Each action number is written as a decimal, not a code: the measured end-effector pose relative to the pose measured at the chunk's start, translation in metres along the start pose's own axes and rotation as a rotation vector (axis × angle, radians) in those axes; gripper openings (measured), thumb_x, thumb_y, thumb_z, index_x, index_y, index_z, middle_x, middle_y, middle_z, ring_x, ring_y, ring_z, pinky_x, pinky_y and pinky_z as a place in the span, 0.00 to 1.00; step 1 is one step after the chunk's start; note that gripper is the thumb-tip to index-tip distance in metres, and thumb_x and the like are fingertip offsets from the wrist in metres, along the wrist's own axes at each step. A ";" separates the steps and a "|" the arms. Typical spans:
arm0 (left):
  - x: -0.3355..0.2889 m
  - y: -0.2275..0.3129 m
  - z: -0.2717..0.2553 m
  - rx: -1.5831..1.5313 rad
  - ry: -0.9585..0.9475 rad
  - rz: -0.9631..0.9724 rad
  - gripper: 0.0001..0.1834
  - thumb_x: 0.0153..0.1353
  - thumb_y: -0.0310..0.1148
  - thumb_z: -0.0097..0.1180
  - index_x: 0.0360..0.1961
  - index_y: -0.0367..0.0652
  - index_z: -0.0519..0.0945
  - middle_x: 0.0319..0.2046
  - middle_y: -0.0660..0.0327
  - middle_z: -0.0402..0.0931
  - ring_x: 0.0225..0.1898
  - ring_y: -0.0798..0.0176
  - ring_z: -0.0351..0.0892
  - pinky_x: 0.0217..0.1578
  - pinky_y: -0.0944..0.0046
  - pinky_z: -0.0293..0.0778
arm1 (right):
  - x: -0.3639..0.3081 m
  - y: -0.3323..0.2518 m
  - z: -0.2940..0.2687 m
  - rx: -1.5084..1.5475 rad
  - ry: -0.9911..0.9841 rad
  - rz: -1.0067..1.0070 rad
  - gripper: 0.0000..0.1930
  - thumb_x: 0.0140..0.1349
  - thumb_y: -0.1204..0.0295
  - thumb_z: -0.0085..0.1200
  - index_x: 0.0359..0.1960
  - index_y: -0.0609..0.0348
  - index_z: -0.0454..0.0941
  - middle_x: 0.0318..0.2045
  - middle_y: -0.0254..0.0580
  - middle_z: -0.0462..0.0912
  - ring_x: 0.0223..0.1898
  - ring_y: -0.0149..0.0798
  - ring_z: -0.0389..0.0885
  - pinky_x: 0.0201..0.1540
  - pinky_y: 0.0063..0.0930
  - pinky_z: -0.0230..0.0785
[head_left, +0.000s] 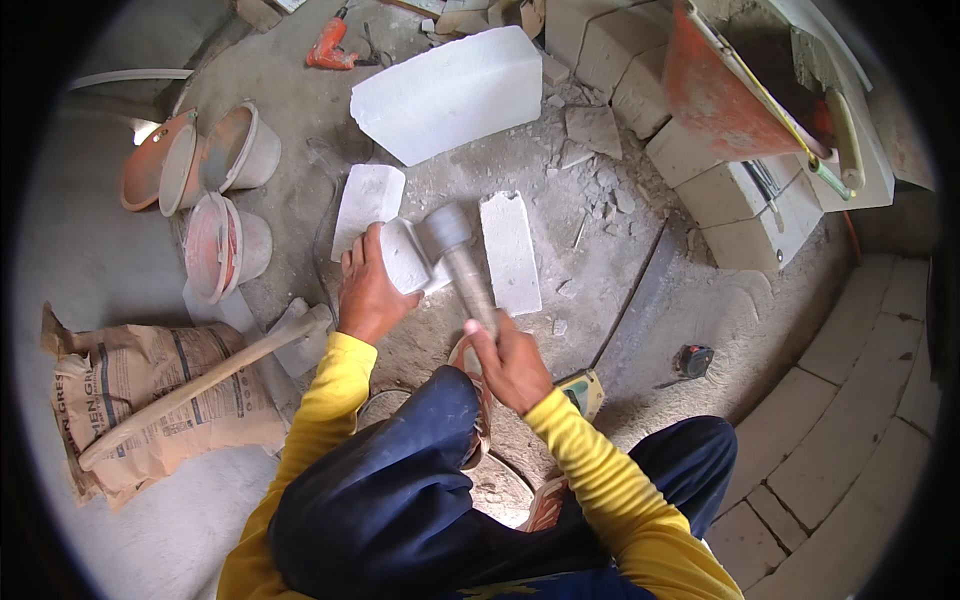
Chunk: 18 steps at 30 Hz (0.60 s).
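Note:
My left hand (370,290) grips a small white block piece (405,258) by its near edge and holds it tilted. In my right hand (512,365) is a mallet (475,285) with a grey cylindrical head, held by its pale handle. The mallet's head is slightly blurred and lies just right of the piece in this view; whether they touch I cannot tell. Behind my left hand rests a white block (368,198). A narrow white block (511,250) lies right of the mallet, and a large white block (450,95) sits farther off.
Buckets (255,150) stand at the left, near a brown paper sack (180,400) with a wooden-handled tool (210,385) across it. A red drill (330,45) lies far off. Rubble (605,195), a tape measure (692,361) and stacked blocks (720,185) are on the right.

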<state>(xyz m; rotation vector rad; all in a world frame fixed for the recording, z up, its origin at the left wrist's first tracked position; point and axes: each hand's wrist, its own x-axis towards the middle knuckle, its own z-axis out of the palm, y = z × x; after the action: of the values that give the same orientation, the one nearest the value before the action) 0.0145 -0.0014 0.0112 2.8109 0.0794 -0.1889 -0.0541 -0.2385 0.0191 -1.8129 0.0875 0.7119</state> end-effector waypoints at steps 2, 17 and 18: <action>-0.010 -0.007 0.000 0.014 0.000 -0.009 0.64 0.40 0.32 0.84 0.77 0.41 0.56 0.67 0.41 0.68 0.67 0.32 0.66 0.68 0.41 0.66 | 0.005 0.011 0.007 -0.061 0.069 -0.094 0.30 0.80 0.49 0.49 0.54 0.73 0.71 0.25 0.68 0.83 0.35 0.72 0.87 0.42 0.59 0.77; -0.049 0.005 0.004 0.029 0.052 -0.003 0.62 0.40 0.30 0.83 0.75 0.39 0.58 0.67 0.43 0.68 0.65 0.33 0.67 0.66 0.40 0.67 | -0.013 0.007 0.007 0.165 0.163 -0.073 0.24 0.80 0.52 0.51 0.51 0.68 0.72 0.26 0.65 0.82 0.31 0.66 0.86 0.37 0.51 0.75; -0.041 0.009 0.005 0.036 0.101 0.038 0.61 0.39 0.30 0.83 0.75 0.39 0.59 0.67 0.43 0.68 0.65 0.33 0.68 0.66 0.40 0.68 | -0.008 -0.007 -0.001 0.264 0.213 -0.145 0.22 0.80 0.54 0.52 0.51 0.66 0.73 0.25 0.62 0.82 0.29 0.63 0.86 0.35 0.48 0.76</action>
<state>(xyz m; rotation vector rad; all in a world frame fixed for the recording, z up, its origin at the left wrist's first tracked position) -0.0262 -0.0132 0.0151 2.8545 0.0463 -0.0393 -0.0570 -0.2393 0.0291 -1.6167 0.1810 0.3839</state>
